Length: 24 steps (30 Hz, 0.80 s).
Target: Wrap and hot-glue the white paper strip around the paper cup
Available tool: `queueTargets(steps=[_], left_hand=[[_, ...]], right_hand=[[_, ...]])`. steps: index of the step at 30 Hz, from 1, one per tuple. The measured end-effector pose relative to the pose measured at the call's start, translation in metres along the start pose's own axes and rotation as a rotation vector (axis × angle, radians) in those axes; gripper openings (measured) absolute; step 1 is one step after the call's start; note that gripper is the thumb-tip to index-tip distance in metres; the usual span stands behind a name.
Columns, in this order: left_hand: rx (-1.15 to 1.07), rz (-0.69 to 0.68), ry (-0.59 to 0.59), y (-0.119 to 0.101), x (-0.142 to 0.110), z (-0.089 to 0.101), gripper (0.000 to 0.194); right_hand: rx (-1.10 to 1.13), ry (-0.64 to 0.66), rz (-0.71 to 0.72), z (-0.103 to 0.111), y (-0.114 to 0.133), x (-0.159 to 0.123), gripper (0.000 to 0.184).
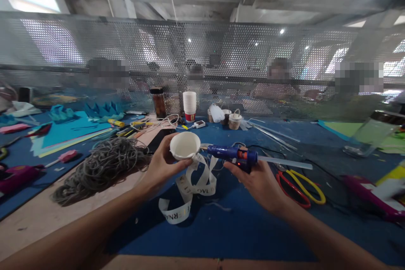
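My left hand (166, 161) is wrapped round a white paper cup (185, 145), tilted so that its inside faces me. From the cup's side hangs a white printed ribbon (202, 185), curling down onto the blue mat (221, 236). In my right hand (256, 177) is a blue hot glue gun (232, 154), a small red light glowing on it. Its nozzle points left, at or very near the cup's right rim; whether it touches I cannot tell. A clear glue stick (284, 161) sticks out of the gun's back.
Red-and-yellow-handled scissors (300, 187) lie right of my right hand. Grey yarn (101, 168) is heaped at left. Stacked paper cups (189, 105), a dark jar (157, 103) and small decorated cups (234, 120) stand before a perforated screen (221, 50). Another glue gun (373, 196) lies far right.
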<state>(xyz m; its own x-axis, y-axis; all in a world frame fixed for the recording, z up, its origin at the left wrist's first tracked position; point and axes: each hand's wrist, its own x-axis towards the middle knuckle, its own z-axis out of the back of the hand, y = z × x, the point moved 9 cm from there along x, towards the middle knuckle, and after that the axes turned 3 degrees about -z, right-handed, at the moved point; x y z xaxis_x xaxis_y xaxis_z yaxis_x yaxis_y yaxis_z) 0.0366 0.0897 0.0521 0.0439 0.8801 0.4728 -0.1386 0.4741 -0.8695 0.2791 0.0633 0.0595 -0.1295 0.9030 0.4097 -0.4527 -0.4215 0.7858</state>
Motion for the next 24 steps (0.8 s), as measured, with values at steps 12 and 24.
queueTargets(steps=[12, 24], left_hand=[[0.023, -0.001, 0.012, -0.0030, -0.0006, -0.0027, 0.071], [0.030, -0.006, 0.027, -0.0041, -0.0025, -0.0024, 0.069]], right_hand=[[-0.023, 0.006, -0.036, 0.0011, -0.0003, -0.0007, 0.034], [-0.059, -0.002, -0.043, 0.0040, 0.0013, 0.0007, 0.035]])
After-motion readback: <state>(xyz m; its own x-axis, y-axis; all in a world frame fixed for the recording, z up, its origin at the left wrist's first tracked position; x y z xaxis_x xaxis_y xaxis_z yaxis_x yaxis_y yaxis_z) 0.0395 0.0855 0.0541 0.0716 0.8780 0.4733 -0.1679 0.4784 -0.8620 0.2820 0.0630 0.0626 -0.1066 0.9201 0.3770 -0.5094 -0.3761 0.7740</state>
